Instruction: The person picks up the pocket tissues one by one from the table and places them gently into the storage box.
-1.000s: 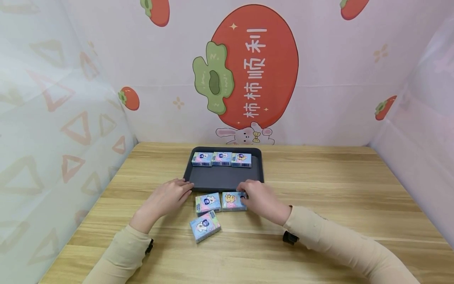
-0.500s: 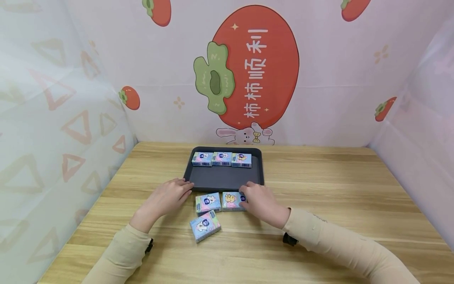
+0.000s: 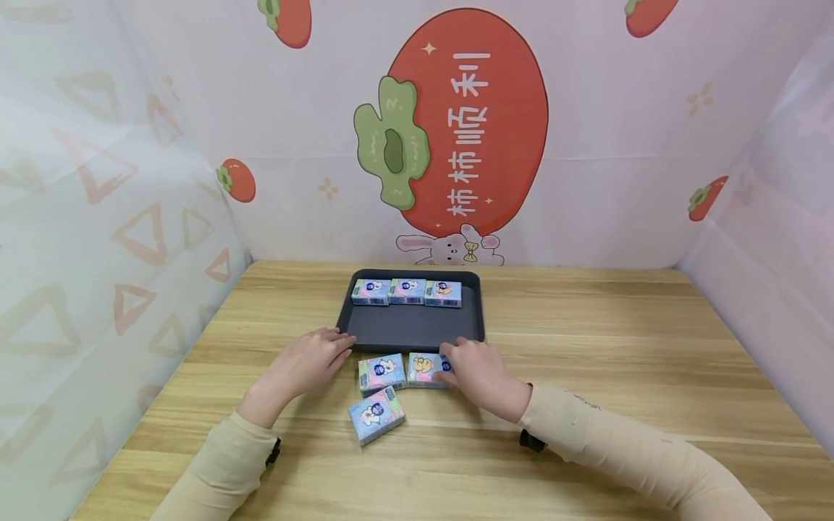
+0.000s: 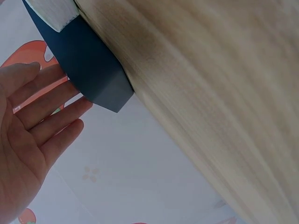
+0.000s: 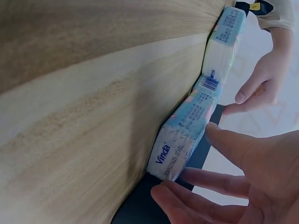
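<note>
Vinda tissue packs in blue, pink and green wrapping lie on the table and in a dark grey tray [image 3: 404, 329]. My right hand [image 3: 483, 378] pinches the right pack of the front row [image 3: 422, 367], thumb at its near upper edge and fingers by its far right corner. That tissue pack [image 5: 175, 144] still lies flat on the wood. My left hand [image 3: 308, 362] rests with extended fingers at the tray's near left corner; in the left wrist view the fingertips touch the tray's side [image 4: 88, 60]. Another tissue pack [image 3: 384, 373] sits directly left of the pinched one.
A third loose tissue pack [image 3: 376, 416] lies tilted, nearer to me. Three tissue packs [image 3: 407, 291] stand in a row along the tray's back side. The wooden table [image 3: 586, 340] meets a printed cloth backdrop [image 3: 586, 145] behind the tray.
My right hand has shifted slightly right and toward me on the right tissue pack, and its thumb has slid further over the top. My left hand and the other packs have stayed put.
</note>
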`<state>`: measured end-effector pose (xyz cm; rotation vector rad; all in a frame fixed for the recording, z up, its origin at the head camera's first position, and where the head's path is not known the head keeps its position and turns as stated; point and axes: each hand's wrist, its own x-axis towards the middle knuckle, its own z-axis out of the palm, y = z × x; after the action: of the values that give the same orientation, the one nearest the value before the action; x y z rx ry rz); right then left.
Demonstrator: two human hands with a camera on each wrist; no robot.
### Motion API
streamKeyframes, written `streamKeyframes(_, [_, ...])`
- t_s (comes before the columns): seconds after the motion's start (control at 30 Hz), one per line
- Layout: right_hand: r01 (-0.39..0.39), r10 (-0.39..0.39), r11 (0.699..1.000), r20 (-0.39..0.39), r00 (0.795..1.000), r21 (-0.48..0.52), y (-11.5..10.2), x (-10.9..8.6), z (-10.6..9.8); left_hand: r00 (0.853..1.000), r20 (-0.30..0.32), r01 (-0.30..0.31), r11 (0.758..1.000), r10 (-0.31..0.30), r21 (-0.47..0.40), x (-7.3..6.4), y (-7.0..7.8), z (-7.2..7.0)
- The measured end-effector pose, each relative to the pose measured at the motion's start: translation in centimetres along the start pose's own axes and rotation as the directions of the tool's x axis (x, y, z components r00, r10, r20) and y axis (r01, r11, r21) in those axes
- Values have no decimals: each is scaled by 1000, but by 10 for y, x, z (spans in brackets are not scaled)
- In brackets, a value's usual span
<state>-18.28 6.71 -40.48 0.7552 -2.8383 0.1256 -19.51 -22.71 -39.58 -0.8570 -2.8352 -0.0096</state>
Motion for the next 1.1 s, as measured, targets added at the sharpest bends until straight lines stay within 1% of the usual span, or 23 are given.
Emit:
streamKeyframes(0.1, [-1, 1, 1000, -5, 1000, -11, -1, 0, 0, 1000, 0, -4, 1000, 4, 2, 0, 0, 0])
streamKeyframes(0.23, [-8, 8, 1000, 11, 1000, 8, -2, -1, -1, 1000, -2, -5, 1000, 5, 2, 0, 0, 0])
streamKeyframes(0.33, [-9, 7, 999, 34, 999, 44, -3, -1, -2, 1000, -3, -4, 1000, 4, 3, -1, 0, 0])
streamKeyframes(0.5, [6, -15, 991, 64, 998, 137, -3, -1, -4, 1000, -3, -5, 1000, 5, 4, -1, 0, 0])
streamKeyframes(0.57, [9, -21, 988, 74, 997, 155, -3, -1, -5, 1000, -2, -5, 1000, 5, 4, -1, 0, 0])
streamKeyframes(0.77, [14, -28, 991, 100, 995, 135, -4, -2, -5, 1000, 0, -5, 1000, 5, 1, -2, 0, 0])
streamKeyframes(0.97, [33, -41, 993, 74, 996, 109, -4, -4, -5, 1000, 0, -1, 1000, 1, -6, -1, 0, 0])
streamKeyframes(1.1, [28, -36, 995, 80, 996, 97, -4, -5, -5, 1000, -8, -5, 1000, 5, -3, -1, 0, 1])
